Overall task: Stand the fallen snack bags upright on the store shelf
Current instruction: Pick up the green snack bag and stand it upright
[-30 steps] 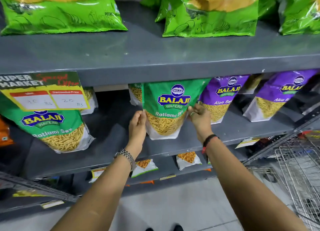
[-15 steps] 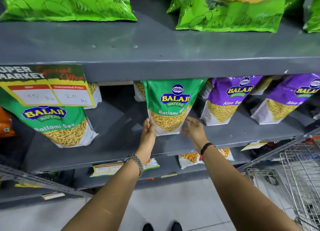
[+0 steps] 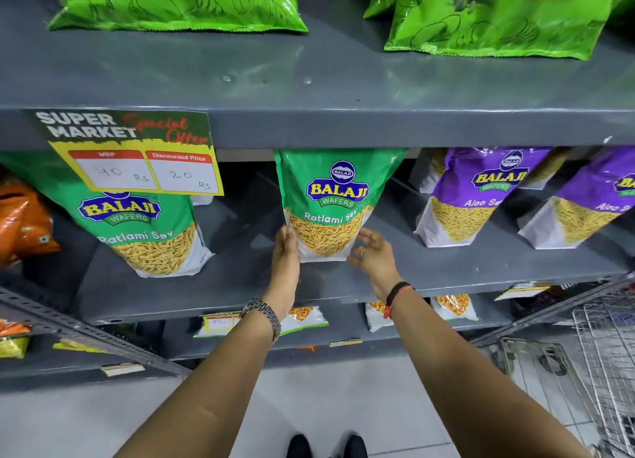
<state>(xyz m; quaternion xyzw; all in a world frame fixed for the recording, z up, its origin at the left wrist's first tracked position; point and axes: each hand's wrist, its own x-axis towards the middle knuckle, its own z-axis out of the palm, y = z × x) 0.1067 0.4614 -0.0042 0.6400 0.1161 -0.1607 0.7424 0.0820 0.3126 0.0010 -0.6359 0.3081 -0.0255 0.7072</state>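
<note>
- The left hand (image 3: 287, 251) lies flat against the lower left edge of the green Ratlami Sev bag (image 3: 331, 203), fingers straight, touching it; nothing is closed around the bag.
- The right hand (image 3: 374, 255) hangs spread and loose just beside the bag's lower right corner; whether a fingertip touches the bag cannot be told.
- Between the hands the bag stands upright on the middle shelf (image 3: 343, 282), with bare grey shelf toward the person, up to the front lip.
- Left of the grip a bare gap runs to a second green bag (image 3: 147, 237), which leans. Right of the grip a narrower gap leads to a purple bag (image 3: 470, 200).
- The upper shelf (image 3: 309, 127) hides the held bag's top; the price tag (image 3: 130, 151) covers the top of the leaning bag.
- The farthest purple bag (image 3: 584, 210) is cut off by the frame edge.
- Readable: "BALAJI WAFERS", "Ratlami Sev"; "Aloo Se…" on purple; tag "SUPER MARKET Special Offer", "MRP 40 Rs", "Discounted Price 20 Rs".
</note>
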